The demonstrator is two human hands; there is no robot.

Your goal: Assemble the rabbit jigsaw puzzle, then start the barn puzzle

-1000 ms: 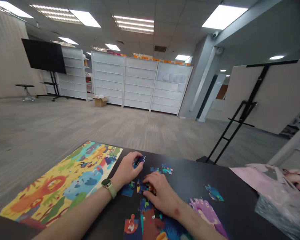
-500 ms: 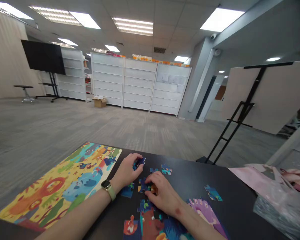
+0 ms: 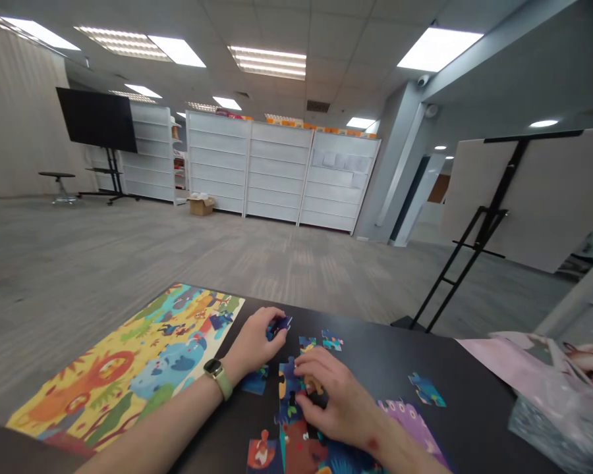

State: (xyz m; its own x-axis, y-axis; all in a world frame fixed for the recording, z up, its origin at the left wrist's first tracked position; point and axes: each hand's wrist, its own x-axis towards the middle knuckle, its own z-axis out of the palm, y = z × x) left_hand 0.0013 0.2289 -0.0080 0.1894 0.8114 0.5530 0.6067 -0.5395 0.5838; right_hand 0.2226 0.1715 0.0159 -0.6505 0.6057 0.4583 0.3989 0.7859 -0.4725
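The left hand is positioned over the far side of the desk, its fingers pinching a dark blue puzzle piece between thumb and fingertips. A watch is fitted to the left wrist. The right hand is located over the assembled puzzle section, thumb and forefinger apart beside a column of joined pieces; whether these fingers grip the orange piece partly beneath them cannot be told. Loose items: a red-figure piece lies at the section's left edge; a blue piece lies well apart, to the right. A yellow picture sheet lies left of the left forearm.
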